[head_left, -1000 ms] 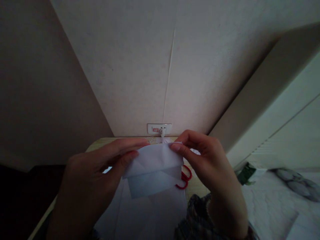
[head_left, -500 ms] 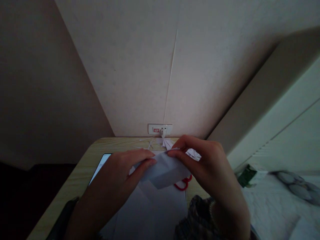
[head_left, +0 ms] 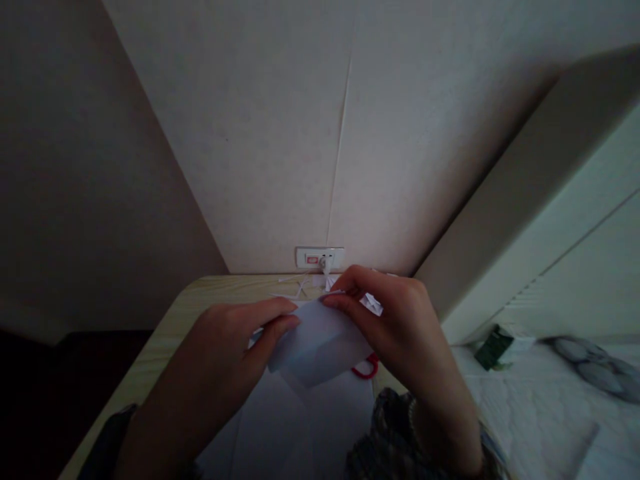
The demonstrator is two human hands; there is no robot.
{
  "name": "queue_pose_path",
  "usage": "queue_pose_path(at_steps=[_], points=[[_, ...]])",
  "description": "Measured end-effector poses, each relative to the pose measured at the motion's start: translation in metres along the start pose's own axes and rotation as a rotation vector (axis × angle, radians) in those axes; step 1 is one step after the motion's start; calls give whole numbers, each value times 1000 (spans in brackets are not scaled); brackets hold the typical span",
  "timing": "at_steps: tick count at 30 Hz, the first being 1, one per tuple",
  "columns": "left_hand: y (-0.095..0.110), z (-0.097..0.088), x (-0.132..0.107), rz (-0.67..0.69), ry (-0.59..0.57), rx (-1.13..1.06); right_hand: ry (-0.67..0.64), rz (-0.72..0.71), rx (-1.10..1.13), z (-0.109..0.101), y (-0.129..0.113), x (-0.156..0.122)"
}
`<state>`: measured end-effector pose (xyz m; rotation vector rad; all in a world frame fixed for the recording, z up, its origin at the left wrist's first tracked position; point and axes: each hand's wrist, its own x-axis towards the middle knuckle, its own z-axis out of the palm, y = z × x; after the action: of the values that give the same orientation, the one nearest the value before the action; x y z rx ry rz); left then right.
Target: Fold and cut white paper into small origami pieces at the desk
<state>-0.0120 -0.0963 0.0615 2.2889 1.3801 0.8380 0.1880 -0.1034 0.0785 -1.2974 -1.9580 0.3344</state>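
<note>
Head view.

1. Hands. My left hand and right hand are both raised above the table, with one piece of paper between them. Thumb and forefinger of each hand are closed on the paper's top edge. The left fingertips pinch its left end and the right fingertips pinch its right end. The other fingers are curled loosely and hold nothing.

2. Position of the paper. It hangs down from my fingertips, clear of the table, with its lower point nearest to me.

3. Progress, as a judgement. The paper is already folded: layers overlap and the lower edges run slantwise to a point. The pinched top edge appears to be the fold in hand. It makes no shape I can name, so I judge the folding part-done.

4. Count.
- Folded paper in hand: one.
- Flat sheet on the table below my hands: one, as far as I can tell.
- Scissors: one pair, with only a red handle showing under my right hand.
- Small white folded piece just behind my right fingers: one.
- Thin strips beyond my fingertips: a few, too fine to count.
- Wall socket past the strips: one.
</note>
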Motion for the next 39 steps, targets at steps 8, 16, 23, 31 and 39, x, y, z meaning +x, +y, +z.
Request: queue_pose_path(at_steps=[8, 16, 23, 31, 39], points=[[8, 1, 5, 13, -137, -193, -4, -103, 36, 3, -6, -1], [10, -7, 6, -165, 175, -217, 566, 92, 374, 0, -5, -4], [19, -3, 5, -258, 211, -424, 245, 212, 602, 12, -8, 4], [21, 2, 7, -229, 70, -510, 196, 275, 722, 12, -8, 6], [15, -1, 7, -220, 32, -514, 215, 299, 752, 9, -6, 6]])
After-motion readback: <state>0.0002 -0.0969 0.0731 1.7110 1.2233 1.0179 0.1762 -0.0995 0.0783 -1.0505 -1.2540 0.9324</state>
